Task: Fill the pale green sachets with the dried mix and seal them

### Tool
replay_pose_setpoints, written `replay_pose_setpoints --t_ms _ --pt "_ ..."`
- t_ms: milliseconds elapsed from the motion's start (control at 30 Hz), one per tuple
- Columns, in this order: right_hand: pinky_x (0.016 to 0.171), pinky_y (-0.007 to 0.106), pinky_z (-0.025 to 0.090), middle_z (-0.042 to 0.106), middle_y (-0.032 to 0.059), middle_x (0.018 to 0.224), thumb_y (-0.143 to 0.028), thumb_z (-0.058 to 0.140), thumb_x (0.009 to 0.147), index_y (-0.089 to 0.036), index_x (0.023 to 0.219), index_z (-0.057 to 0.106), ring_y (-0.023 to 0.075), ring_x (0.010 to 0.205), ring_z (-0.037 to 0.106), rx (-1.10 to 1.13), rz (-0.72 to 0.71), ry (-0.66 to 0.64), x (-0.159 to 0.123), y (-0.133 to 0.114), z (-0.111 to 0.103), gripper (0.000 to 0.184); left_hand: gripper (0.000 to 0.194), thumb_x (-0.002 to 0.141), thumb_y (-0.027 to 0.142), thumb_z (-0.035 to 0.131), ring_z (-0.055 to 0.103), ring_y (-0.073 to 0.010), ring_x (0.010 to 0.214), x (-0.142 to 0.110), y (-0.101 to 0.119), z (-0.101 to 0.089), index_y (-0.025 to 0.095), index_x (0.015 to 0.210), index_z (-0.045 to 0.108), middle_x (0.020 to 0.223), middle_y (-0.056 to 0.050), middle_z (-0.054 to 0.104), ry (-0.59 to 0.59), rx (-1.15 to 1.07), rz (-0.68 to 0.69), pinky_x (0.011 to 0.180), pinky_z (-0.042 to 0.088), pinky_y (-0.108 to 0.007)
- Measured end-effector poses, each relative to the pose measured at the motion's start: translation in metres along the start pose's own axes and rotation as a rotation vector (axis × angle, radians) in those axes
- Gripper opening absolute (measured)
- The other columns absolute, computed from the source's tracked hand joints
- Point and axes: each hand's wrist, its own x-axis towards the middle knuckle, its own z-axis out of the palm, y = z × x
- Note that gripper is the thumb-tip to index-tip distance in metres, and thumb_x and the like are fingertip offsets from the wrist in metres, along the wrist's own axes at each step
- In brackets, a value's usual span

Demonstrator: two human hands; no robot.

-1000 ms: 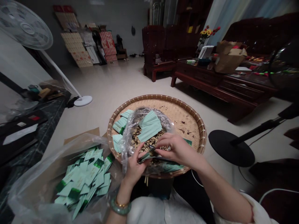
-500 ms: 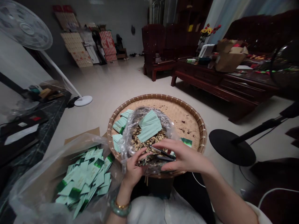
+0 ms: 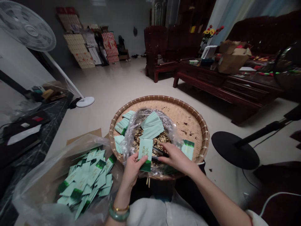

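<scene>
Here, the left hand (image 3: 133, 171) pinches a green-banded paper sachet (image 3: 145, 153) upright; the right hand (image 3: 176, 158) clenches a slim metal tool (image 3: 160, 151) over a crinkled plastic bag (image 3: 175, 135) of dried flakes (image 3: 150, 139) on a round woven bamboo tray (image 3: 160, 98). Beyond lies a tile floor (image 3: 122, 81), with a carved dark-wood table (image 3: 199, 78) at 1 o'clock.

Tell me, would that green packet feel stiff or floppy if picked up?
Probably light and fairly stiff: the packet looks flat and unbent though the left hand holds it only at one edge. It may also slide easily, since similar packets in the pile lie scattered at loose angles.
</scene>
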Motion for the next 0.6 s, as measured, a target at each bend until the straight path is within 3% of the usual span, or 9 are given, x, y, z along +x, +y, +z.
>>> replay_pose_setpoints --t_ms 133,233,367,500,600 --pt "0.086 0.042 0.045 0.058 0.017 0.114 -0.023 0.071 0.071 -0.012 0.128 0.05 0.0322 0.103 0.055 -0.364 0.043 -0.097 -0.008 -0.001 0.025 0.062 0.052 0.054 0.033 0.084 0.069 -0.021 0.073 -0.001 0.002 -0.001 0.008 0.097 0.069 0.08 -0.01 0.074 0.013 -0.04 -0.004 0.065 0.054 -0.027" --pt "0.086 0.039 0.044 0.059 0.016 0.111 -0.021 0.069 0.071 -0.012 0.125 0.052 0.0309 0.104 0.055 -0.36 0.068 -0.122 -0.004 0.003 0.034 0.057 0.052 0.055 0.032 0.083 0.069 -0.021 0.073 -0.001 0.002 -0.003 0.008 0.099 0.069 0.081 -0.01 0.074 0.008 -0.048 0.007 0.067 0.054 -0.027" --pt "0.086 0.036 0.045 0.06 0.0123 0.111 -0.029 0.074 0.067 -0.017 0.124 0.055 0.0278 0.103 0.057 -0.08 0.105 -0.14 0.001 0.018 0.027 0.062 0.049 0.06 0.034 0.08 0.069 -0.0204 0.069 -0.001 0.0 -0.009 0.009 0.101 0.068 0.082 -0.011 0.074 -0.021 -0.018 0.022 0.063 0.053 -0.027" --pt "0.089 0.038 0.044 0.063 0.0113 0.115 -0.045 0.071 0.07 -0.016 0.124 0.057 0.0294 0.106 0.058 0.314 0.145 -0.06 0.003 0.024 0.0 0.062 0.043 0.062 0.035 0.079 0.068 -0.0187 0.07 -0.001 -0.001 -0.011 0.01 0.096 0.069 0.085 -0.01 0.074 -0.014 0.04 0.055 0.064 0.052 -0.026" --pt "0.077 0.033 0.049 0.068 0.0071 0.104 -0.048 0.064 0.077 -0.015 0.123 0.058 0.0252 0.093 0.062 0.518 0.176 -0.089 0.003 0.015 -0.022 0.058 0.043 0.059 0.035 0.08 0.067 -0.0177 0.072 0.0 -0.002 -0.008 0.011 0.093 0.07 0.084 -0.008 0.074 -0.005 0.084 0.073 0.068 0.051 -0.025"
